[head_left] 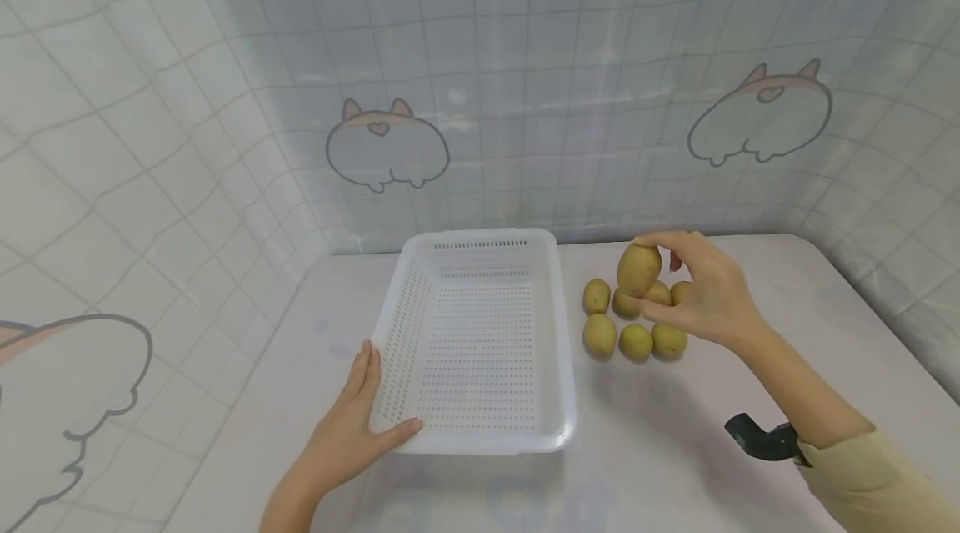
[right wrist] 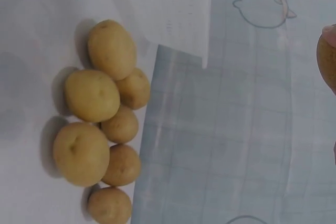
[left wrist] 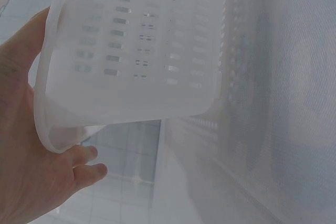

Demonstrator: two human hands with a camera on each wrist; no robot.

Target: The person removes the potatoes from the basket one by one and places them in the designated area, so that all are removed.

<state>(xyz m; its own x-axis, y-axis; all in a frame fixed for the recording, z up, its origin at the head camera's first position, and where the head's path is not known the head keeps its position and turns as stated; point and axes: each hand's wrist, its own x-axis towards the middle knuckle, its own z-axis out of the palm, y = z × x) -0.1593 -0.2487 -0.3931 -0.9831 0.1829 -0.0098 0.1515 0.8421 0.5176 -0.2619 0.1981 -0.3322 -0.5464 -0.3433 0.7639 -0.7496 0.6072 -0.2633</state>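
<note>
A white plastic basket [head_left: 480,439] with slotted walls and a perforated bottom stands at mid-table with nothing in it. My left hand [head_left: 347,424] holds its near left corner, thumb over the front rim and fingers along the left side. In the left wrist view that hand [left wrist: 31,145] spans the basket's rim [left wrist: 44,82]. To the right, my right hand [head_left: 708,291] pinches a potato [head_left: 639,269] between thumb and fingers, raised above several other potatoes [head_left: 600,336]. Only a sliver of the held potato [right wrist: 327,61] shows in the right wrist view.
The loose potatoes [right wrist: 81,153] lie close together in rows right of the basket. A patterned sheet [head_left: 570,99] with grid lines and cartoon animals rises behind the white table [head_left: 675,450] and along both sides. A black strap [head_left: 765,439] sits at the right wrist.
</note>
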